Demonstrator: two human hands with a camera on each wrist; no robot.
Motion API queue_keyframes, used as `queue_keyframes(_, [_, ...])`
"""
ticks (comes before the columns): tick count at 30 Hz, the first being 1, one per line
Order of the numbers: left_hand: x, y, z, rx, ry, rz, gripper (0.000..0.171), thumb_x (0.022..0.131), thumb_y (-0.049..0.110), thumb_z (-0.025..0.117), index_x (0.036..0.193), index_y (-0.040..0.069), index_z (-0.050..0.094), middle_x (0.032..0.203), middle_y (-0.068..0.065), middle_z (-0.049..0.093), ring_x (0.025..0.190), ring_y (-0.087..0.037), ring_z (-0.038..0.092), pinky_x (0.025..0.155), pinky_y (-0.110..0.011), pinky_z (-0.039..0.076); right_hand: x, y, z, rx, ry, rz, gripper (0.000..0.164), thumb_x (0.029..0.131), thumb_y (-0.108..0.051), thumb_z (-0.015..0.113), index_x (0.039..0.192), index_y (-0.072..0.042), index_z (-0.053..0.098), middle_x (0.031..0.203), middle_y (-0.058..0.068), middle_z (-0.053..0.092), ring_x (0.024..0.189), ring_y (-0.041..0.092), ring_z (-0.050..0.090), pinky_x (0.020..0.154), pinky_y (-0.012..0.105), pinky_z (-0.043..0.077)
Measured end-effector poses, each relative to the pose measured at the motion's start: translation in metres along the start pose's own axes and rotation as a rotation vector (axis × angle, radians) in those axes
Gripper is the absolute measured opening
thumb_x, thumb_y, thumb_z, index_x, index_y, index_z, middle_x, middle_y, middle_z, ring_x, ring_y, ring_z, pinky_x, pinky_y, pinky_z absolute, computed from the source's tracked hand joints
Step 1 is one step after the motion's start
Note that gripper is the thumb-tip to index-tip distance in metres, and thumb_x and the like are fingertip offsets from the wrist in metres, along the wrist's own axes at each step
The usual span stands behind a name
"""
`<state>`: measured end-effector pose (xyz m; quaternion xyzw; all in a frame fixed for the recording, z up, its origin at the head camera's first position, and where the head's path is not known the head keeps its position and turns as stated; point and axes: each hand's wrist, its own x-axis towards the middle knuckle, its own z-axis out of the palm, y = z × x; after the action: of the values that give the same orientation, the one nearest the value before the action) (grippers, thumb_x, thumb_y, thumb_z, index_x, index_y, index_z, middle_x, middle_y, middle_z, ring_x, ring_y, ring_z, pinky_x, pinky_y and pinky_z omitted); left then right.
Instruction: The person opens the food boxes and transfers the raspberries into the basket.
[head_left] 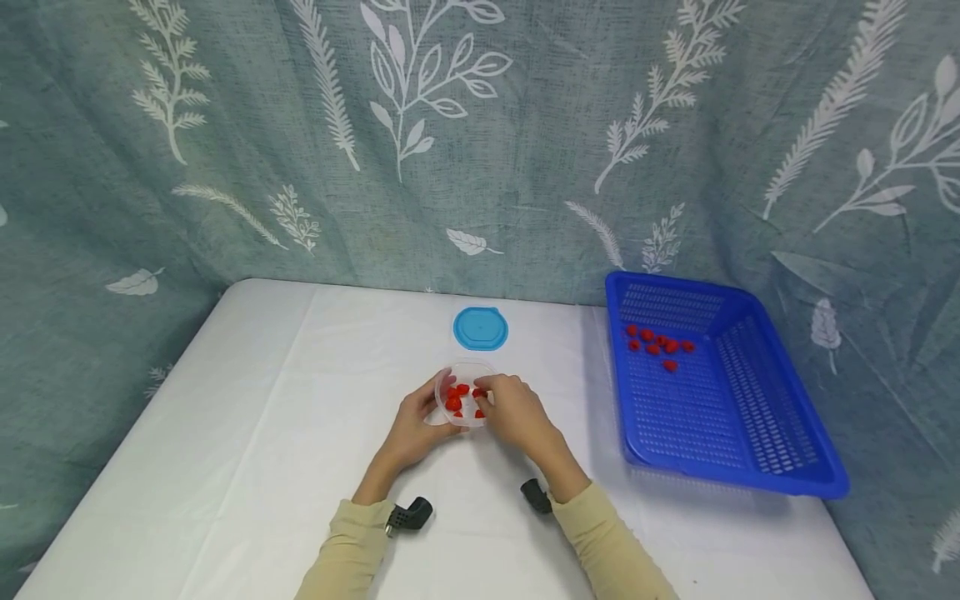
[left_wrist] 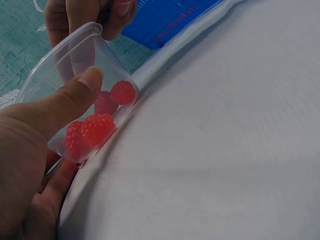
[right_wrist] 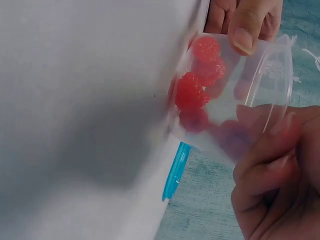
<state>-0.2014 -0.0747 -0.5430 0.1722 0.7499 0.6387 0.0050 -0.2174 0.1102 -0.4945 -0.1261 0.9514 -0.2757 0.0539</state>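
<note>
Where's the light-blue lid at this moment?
In the head view, the light-blue lid lies on the white tabletop just beyond the clear cup, left of the dark-blue basket.

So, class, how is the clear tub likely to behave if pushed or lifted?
The tub looks thin-walled and see-through, so it is probably light and may flex slightly if squeezed. Its sides look smooth, so it might slip a little. The berries lie loose inside, so they would likely shift or roll if it tilted.
</note>
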Motion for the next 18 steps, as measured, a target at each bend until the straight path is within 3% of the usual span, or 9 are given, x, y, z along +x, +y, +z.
queue_keyframes(5, [-0.0007, 0.0020, 0.0002, -0.010, -0.002, -0.010, 0.085, 0.078, -0.008, 0.081, 0.152, -0.006, 0.039, 0.149, -0.028, 0.050, 0.142, -0.040, 0.045, 0.118, -0.050, 0.036, 0.0002, 0.0040, 0.0017, 0.099, 0.009, -0.010, 0.027, 0.096, -0.008, 0.068, 0.122, -0.006, 0.074, 0.121, 0.008, 0.073, 0.099, 0.026, 0.063, 0.079, 0.034, 0.057])
queue_keyframes(8, [-0.0007, 0.0024, -0.0002, -0.007, -0.002, -0.008, 0.084, 0.079, -0.008, 0.081, 0.152, -0.007, 0.039, 0.149, -0.028, 0.050, 0.142, -0.040, 0.045, 0.118, -0.051, 0.037, -0.0003, 0.0045, 0.0016, 0.098, 0.011, -0.016, 0.029, 0.096, -0.009, 0.069, 0.124, -0.006, 0.073, 0.124, 0.008, 0.072, 0.109, 0.028, 0.064, 0.090, 0.042, 0.058])
queue_keyframes(12, [-0.0012, 0.0034, -0.0009, -0.012, -0.007, -0.007, 0.084, 0.079, -0.007, 0.081, 0.152, -0.005, 0.040, 0.148, -0.028, 0.050, 0.142, -0.040, 0.045, 0.118, -0.051, 0.036, 0.0001, 0.0011, -0.0013, 0.049, -0.078, 0.011, 0.037, 0.098, -0.011, 0.066, 0.135, -0.004, 0.064, 0.112, 0.010, 0.072, 0.079, 0.024, 0.070, 0.071, 0.036, 0.061])
queue_keyframes(15, [-0.0013, 0.0041, -0.0007, -0.023, -0.014, -0.006, 0.084, 0.079, -0.008, 0.081, 0.153, -0.004, 0.040, 0.148, -0.029, 0.050, 0.143, -0.040, 0.044, 0.119, -0.051, 0.035, 0.0012, -0.0024, -0.0044, 0.024, -0.163, 0.036, 0.041, 0.100, -0.010, 0.063, 0.139, 0.001, 0.059, 0.097, 0.011, 0.069, 0.049, 0.019, 0.059, 0.049, 0.027, 0.053])
queue_keyframes(18, [-0.0015, 0.0036, -0.0009, -0.025, -0.015, -0.002, 0.084, 0.079, -0.008, 0.081, 0.152, -0.005, 0.040, 0.148, -0.029, 0.050, 0.143, -0.040, 0.044, 0.119, -0.051, 0.035, 0.0035, -0.0051, -0.0062, 0.028, -0.194, 0.045, 0.038, 0.100, -0.007, 0.061, 0.137, 0.002, 0.060, 0.098, 0.012, 0.069, 0.044, 0.015, 0.055, 0.046, 0.023, 0.049])
